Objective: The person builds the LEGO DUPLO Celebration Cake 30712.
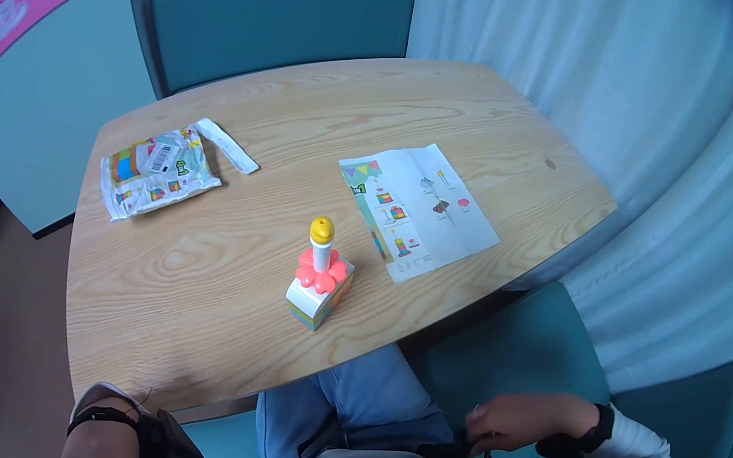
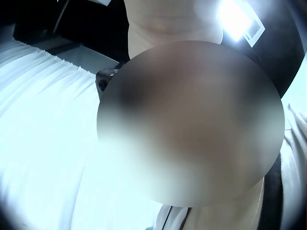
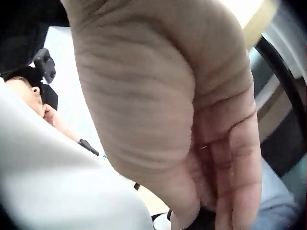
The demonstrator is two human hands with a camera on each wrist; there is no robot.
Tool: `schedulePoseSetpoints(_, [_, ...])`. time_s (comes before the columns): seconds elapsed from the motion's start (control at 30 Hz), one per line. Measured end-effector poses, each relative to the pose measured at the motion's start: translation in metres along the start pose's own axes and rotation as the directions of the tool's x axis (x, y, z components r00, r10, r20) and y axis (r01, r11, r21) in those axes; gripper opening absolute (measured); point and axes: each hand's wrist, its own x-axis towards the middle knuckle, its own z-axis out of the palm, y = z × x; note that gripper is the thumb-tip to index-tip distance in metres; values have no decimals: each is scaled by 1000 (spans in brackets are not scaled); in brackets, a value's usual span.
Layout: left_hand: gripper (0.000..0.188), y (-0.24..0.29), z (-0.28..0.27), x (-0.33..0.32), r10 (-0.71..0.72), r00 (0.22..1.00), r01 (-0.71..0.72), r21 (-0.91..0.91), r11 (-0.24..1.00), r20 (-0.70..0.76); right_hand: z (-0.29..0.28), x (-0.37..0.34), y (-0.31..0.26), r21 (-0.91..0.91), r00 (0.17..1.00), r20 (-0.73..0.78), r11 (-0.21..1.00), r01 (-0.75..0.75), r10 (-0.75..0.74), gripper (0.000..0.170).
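Note:
My right hand [image 1: 514,420] is low by my lap, beside the table, its fingers loosely curled. In the right wrist view its palm [image 3: 211,105] fills the middle, and nothing shows in its grasp. The left forearm [image 1: 103,441], with a black wrist strap, is at the lower left. My left hand [image 3: 53,120] shows small in the right wrist view, raised beside the head, its fingers hard to make out. On the table stands a toy-brick cake slice [image 1: 307,299] with a pink flower [image 1: 323,270] and a white candle with a yellow flame [image 1: 322,232].
An instruction sheet [image 1: 443,232] lies unfolded on the wooden table [image 1: 303,142], right of the cake. To the left is a torn white packet [image 1: 162,173] with a loose strip [image 1: 228,146]. Teal chairs [image 1: 295,16] surround the table; a white curtain [image 1: 618,96] hangs at the right.

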Motion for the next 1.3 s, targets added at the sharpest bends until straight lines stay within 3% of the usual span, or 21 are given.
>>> schedulePoseSetpoints(0.1, [19,1,0,2,6,1000,-6,-17,1000,1,27,14,19,148,983,108,981,129,-145,23])
schedulePoseSetpoints(0.2, [20,3,1,3,33,999,-33,-40,999,12,28,7,21,94,998,25,994,57,-60,21])
schedulePoseSetpoints(0.27, [21,5,0,4,52,998,-50,-52,997,23,27,1,23,-57,959,-206,976,-209,193,20])
schedulePoseSetpoints(0.4, [23,10,1,8,100,993,-95,-85,992,57,17,0,29,-115,954,-192,959,-257,232,21])
schedulePoseSetpoints(0.47, [24,12,2,12,133,988,-124,-108,986,77,-1,-5,34,83,962,-7,959,-271,272,20])
schedulePoseSetpoints(0.57, [25,17,2,10,212,971,-194,-160,968,110,-20,-13,27,208,974,72,952,-224,213,19])
schedulePoseSetpoints(0.6, [26,22,2,7,241,964,-217,-189,958,115,-21,-9,22,204,976,70,954,-218,208,19])
schedulePoseSetpoints(0.63, [29,39,2,11,117,978,-127,48,991,173,-17,0,15,129,982,106,977,-170,156,20])
schedulePoseSetpoints(0.7, [27,38,1,11,96,991,-95,-8,995,96,0,6,18,55,983,145,991,-120,111,20])
schedulePoseSetpoints(0.77, [24,37,0,10,53,997,-59,-110,992,-53,30,17,44,2,997,-26,997,-71,71,23])
schedulePoseSetpoints(0.8, [24,36,4,10,62,997,-67,-100,993,-51,40,20,44,-11,997,-28,998,-70,69,23])
schedulePoseSetpoints(0.87, [24,33,14,10,98,981,-118,-111,987,-168,51,24,46,-89,965,-225,983,-160,136,24])
schedulePoseSetpoints(0.9, [24,32,8,10,97,981,-117,-107,987,-169,48,24,52,-91,966,-223,983,-157,133,24])
schedulePoseSetpoints(0.97, [25,29,-11,14,260,942,-250,-73,966,214,31,21,69,-77,987,-163,997,-20,7,26])
schedulePoseSetpoints(1.07, [18,31,-8,24,153,978,-133,-136,982,143,-16,6,56,-96,990,-122,992,-77,65,27])
schedulePoseSetpoints(1.1, [14,31,-10,26,136,981,-120,-115,986,136,-29,1,47,-92,991,-122,993,-75,64,27])
schedulePoseSetpoints(1.13, [11,31,-14,26,126,980,-124,-23,992,152,-44,-6,34,-94,975,-223,996,-7,-15,23])
schedulePoseSetpoints(1.17, [11,34,-21,25,116,978,-137,120,983,172,-58,-12,17,-106,942,-322,992,61,-92,20])
schedulePoseSetpoints(1.2, [14,35,-27,21,106,975,-159,280,947,195,-73,-19,-8,-46,920,-386,998,53,-66,20])
schedulePoseSetpoints(1.23, [18,35,-33,15,83,969,-187,468,864,233,-86,-26,-37,16,894,-448,999,48,-36,21])
schedulePoseSetpoints(1.3, [29,34,-41,12,9,958,-227,743,629,285,-103,-33,-84,-113,811,-569,990,84,-134,19])
